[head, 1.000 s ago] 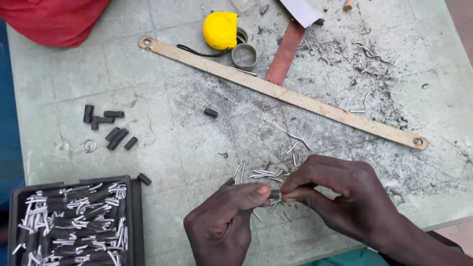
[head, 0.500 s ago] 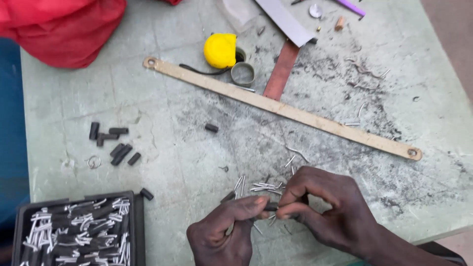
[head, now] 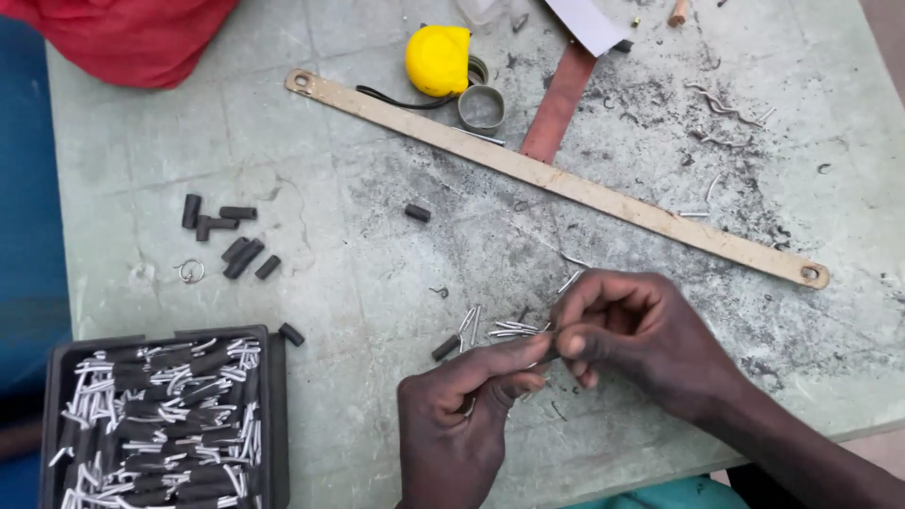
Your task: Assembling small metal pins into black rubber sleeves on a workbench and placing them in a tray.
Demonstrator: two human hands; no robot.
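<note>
Hands: left hand (head: 462, 415) and right hand (head: 632, 335) pinch one small dark piece (head: 547, 351) together, lower centre
Nearby: loose metal pins (head: 504, 328) just above; black tray (head: 160, 419) lower left; long flat strip (head: 556, 177) across the bench (head: 358, 113)

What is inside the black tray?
The black tray holds many small silvery metal pins lying across dark little tubes. Its bottom is covered by them, and its lower part runs out of the picture.
</note>
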